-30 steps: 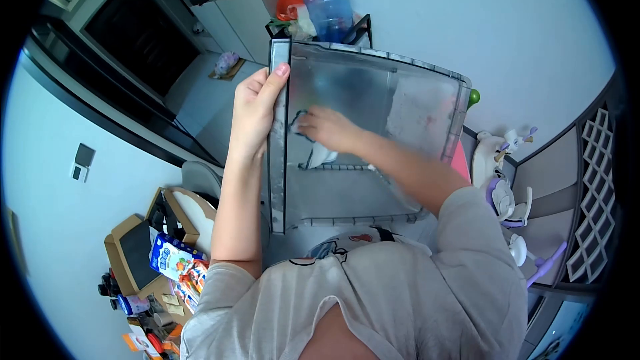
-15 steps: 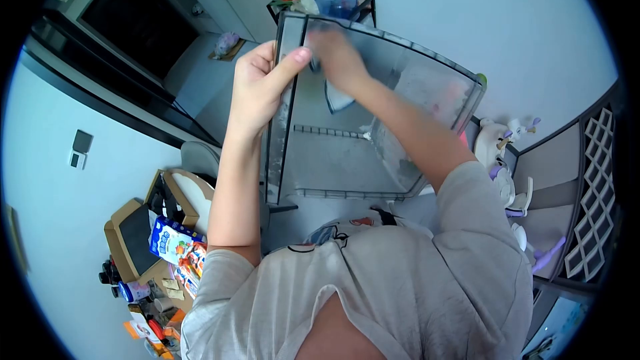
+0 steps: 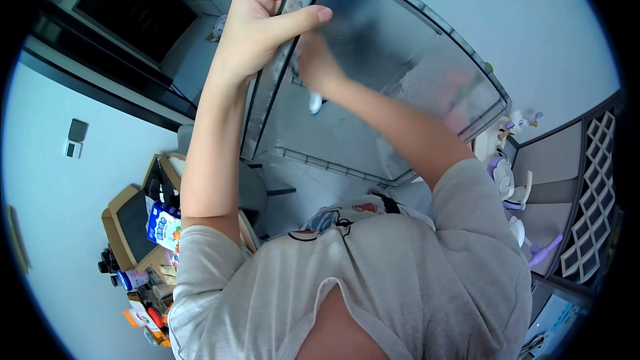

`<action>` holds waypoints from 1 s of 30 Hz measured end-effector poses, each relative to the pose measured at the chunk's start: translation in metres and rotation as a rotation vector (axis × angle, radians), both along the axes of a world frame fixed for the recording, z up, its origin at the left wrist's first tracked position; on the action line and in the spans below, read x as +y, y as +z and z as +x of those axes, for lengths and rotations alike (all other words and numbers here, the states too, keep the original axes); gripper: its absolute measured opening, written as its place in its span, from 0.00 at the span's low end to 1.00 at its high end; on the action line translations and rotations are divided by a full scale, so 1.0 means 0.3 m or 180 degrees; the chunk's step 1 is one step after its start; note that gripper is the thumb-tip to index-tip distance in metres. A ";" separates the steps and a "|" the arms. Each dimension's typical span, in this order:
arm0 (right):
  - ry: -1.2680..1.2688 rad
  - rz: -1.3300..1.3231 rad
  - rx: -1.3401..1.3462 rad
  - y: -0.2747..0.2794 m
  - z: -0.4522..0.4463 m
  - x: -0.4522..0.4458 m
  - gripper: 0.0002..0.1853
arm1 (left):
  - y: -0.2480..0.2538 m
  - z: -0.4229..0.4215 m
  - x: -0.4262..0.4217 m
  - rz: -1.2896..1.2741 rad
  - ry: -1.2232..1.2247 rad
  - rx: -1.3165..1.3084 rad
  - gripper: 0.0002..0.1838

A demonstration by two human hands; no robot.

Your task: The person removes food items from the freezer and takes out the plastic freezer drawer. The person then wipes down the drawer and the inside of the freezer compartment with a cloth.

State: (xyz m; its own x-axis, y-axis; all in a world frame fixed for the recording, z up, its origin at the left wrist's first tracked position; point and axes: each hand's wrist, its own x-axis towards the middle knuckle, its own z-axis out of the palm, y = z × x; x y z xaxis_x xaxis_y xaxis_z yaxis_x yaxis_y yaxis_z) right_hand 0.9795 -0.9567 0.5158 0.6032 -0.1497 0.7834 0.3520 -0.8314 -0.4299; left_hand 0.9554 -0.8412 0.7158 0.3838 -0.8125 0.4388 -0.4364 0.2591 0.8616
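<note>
A large clear plastic drawer (image 3: pixel 373 178), with whitish smears on its walls, is held up tilted in front of me. My left hand (image 3: pixel 263 30) grips its upper left rim, the thumb over the edge and the fingers behind. Inside the drawer is my right hand (image 3: pixel 317 63), closed and blurred by motion near the left wall. A small piece of white cloth (image 3: pixel 315 101) with a dark edge shows just below that hand; the rest of it is hidden.
To my left, an open cardboard box (image 3: pixel 127 227) and a blue snack packet (image 3: pixel 162 225) sit among clutter. A grey chair (image 3: pixel 250 190) stands behind the drawer's lower left. White and purple items (image 3: pixel 505 177) are at right, beside a lattice panel (image 3: pixel 590 200).
The drawer has risen and tilted further, with my left hand moving up along with it. My right hand has shifted left and down inside, and less of the cloth shows.
</note>
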 end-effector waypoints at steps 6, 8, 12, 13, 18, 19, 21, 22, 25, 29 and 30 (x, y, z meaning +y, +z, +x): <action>-0.0067 -0.0458 0.3166 0.204 -0.102 0.021 0.13 | -0.006 0.042 -0.019 0.0311 0.0205 -0.0251 0.12; -0.0574 0.0420 0.1800 0.221 -0.073 -0.029 0.13 | 0.008 0.030 -0.010 0.0425 0.0182 -0.0393 0.12; -0.0690 0.0881 -0.0231 0.128 0.005 -0.003 0.11 | 0.021 -0.004 -0.018 0.0254 0.0087 -0.0463 0.11; -0.0673 0.0670 -0.0110 0.094 0.020 0.020 0.12 | 0.026 -0.005 -0.023 0.0262 0.0103 -0.0448 0.11; -0.0022 -0.0064 0.1120 -0.001 -0.039 -0.001 0.15 | 0.041 0.055 -0.028 0.0340 0.0105 0.0007 0.13; -0.0152 0.0334 0.1483 0.077 -0.048 -0.015 0.16 | 0.031 0.073 -0.031 0.0297 0.0121 -0.0143 0.13; -0.0564 0.1605 -0.0182 0.250 -0.070 -0.054 0.18 | 0.036 0.053 -0.036 0.0268 0.0125 -0.0238 0.12; -0.0765 0.2212 -0.1045 0.293 -0.076 -0.064 0.20 | 0.039 0.043 -0.043 0.0252 0.0118 -0.0291 0.11; -0.0656 0.1245 -0.1222 0.163 0.036 0.004 0.20 | 0.045 0.044 -0.062 0.0272 0.0043 -0.0329 0.11; 0.0087 0.0242 0.0751 -0.019 -0.002 0.027 0.21 | 0.082 0.084 -0.049 0.0109 0.0127 0.0122 0.10; -0.0068 0.0963 0.0642 0.042 -0.020 0.027 0.21 | 0.090 0.097 -0.040 0.0088 0.0173 0.0111 0.10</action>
State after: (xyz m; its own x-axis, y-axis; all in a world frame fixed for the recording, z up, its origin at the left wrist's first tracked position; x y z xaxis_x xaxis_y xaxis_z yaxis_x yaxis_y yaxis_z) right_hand 0.9734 -0.9487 0.5283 0.7353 -0.3708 0.5673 0.2189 -0.6622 -0.7166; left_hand 0.9845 -0.8532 0.7427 0.4425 -0.8016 0.4021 -0.4188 0.2117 0.8830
